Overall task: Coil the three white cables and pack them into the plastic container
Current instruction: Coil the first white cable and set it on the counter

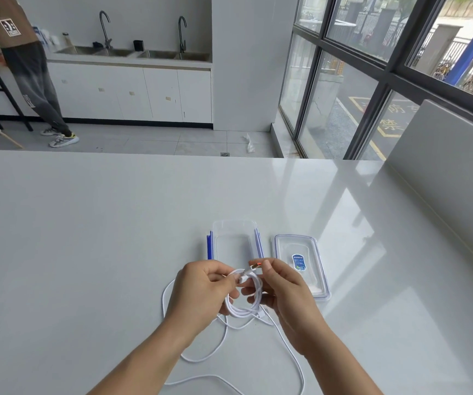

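A small coil of white cable (246, 305) hangs between my two hands just above the table. My left hand (204, 289) grips the coil's left side, fingers curled round the strands. My right hand (282, 289) holds the right side and pinches the plug end with its orange tip (255, 265). More white cable (201, 357) lies loose on the table under my forearms, partly hidden by them. Just beyond my hands stands the clear plastic container (233, 240) with blue side clips. Its clear lid (300, 246) with a blue sticker lies flat to the right.
The white table (87, 238) stretches wide to the left and far side. A raised white ledge (443, 166) borders it on the right under the windows. A person (30, 67) stands far off at the back left near a sink counter (132, 57).
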